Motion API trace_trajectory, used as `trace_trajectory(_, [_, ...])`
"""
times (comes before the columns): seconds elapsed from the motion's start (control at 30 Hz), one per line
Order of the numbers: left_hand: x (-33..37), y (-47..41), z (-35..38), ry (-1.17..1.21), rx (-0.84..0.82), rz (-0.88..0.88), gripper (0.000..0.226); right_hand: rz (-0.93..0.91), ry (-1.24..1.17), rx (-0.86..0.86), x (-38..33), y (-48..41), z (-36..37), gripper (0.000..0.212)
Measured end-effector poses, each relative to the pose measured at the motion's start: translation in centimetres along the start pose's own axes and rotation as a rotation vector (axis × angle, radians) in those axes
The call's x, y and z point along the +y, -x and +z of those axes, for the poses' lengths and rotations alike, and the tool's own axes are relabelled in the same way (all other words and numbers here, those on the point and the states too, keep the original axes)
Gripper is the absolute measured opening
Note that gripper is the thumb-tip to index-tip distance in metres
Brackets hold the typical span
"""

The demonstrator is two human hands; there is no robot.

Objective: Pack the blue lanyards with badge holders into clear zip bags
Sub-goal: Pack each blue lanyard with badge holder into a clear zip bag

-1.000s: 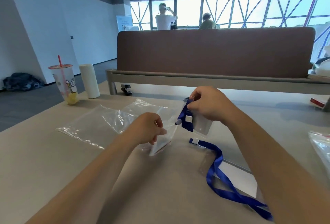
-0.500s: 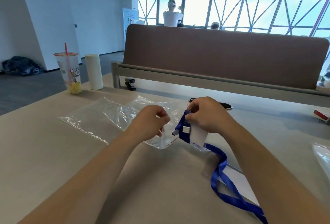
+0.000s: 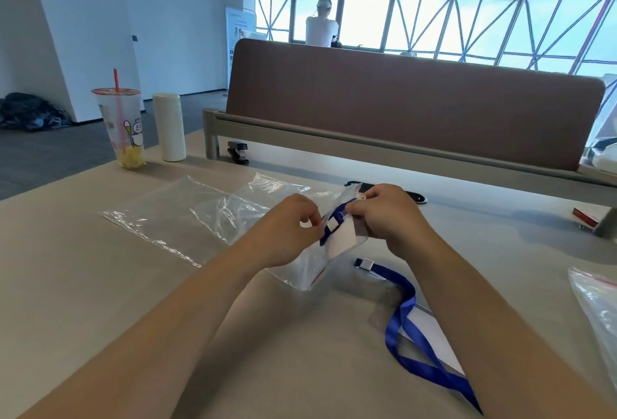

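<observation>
The fingers (image 3: 310,214) of my left hand (image 3: 290,228) are curled, thumb and forefinger pinching one lip of the clear zip bag (image 3: 300,271), which is lifted off the table (image 3: 100,301) in front of me. My right hand (image 3: 389,215) has its fingers (image 3: 360,206) clenched round the badge holder (image 3: 340,240) and the folded blue lanyard (image 3: 337,215) clipped to it, right at the bag's red-striped mouth. The holder looks partly inside the mouth, but I cannot tell how far.

Just beside the bag, a blue strap (image 3: 404,315) with a white clip lies loose on the table and trails toward my right forearm, crossing a flat white sheet (image 3: 430,335). Whether it belongs to the lanyard I am holding I cannot tell.

Spare clear bags (image 3: 160,218) lie flat to my left, and another zip bag (image 3: 597,301) shows at the right edge. Beyond stand a plastic drink cup (image 3: 122,128) with a red straw, a white cylinder (image 3: 169,127), a black stapler (image 3: 237,151) and a brown desk partition (image 3: 400,111).
</observation>
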State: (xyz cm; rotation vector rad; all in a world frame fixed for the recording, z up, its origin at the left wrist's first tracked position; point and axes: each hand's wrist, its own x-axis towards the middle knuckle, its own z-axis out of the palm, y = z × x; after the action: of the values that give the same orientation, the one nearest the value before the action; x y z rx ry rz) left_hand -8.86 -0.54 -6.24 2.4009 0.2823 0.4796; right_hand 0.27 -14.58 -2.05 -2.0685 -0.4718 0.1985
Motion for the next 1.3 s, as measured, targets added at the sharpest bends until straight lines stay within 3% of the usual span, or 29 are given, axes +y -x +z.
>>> trace_trajectory(0.2, [-0.1, -0.3, 0.1, 0.019, 0.047, 0.027, 0.011, 0.001, -0.084, -0.038, 0.3, -0.1, 1.1, 0.012])
trace_trajectory(0.5, [-0.2, -0.7, 0.2, 0.113, 0.056, 0.016, 0.011, -0.187, 0.176, -0.049, 1.3, -0.6, 2.0, 0.012])
trace_trajectory(0.63, [-0.3, -0.8, -0.2, 0.16, 0.096, -0.056, 0.01, -0.297, 0.439, -0.104, 1.4, -0.8, 1.9, 0.017])
trace_trajectory(0.77, [-0.6, -1.2, -0.6, 0.204, 0.124, -0.12, 0.014, -0.407, 0.62, 0.009, 1.2, -0.8, 0.9, 0.015])
trace_trajectory(0.87, [-0.4, -1.4, -0.9, 0.19, 0.105, -0.125, 0.014, -0.377, 0.609, 0.142, 1.2, -1.1, 0.1, 0.033])
trace_trajectory(1.0, [0.3, -1.7, -1.4, 0.111, 0.039, -0.088, 0.012, -0.379, 0.624, 0.072, 1.2, -0.8, 0.4, 0.057])
trace_trajectory(1.13, [1.1, -1.0, -1.9, -0.008, -0.034, -0.059, 0.011, -0.458, 0.632, 0.147, 1.5, -0.1, 0.7, 0.019])
trace_trajectory(1.3, [1.1, 1.4, -3.1, -0.192, -0.036, -0.033, 0.011, -0.432, 0.645, 0.172, 1.4, 1.4, 0.8, 0.019])
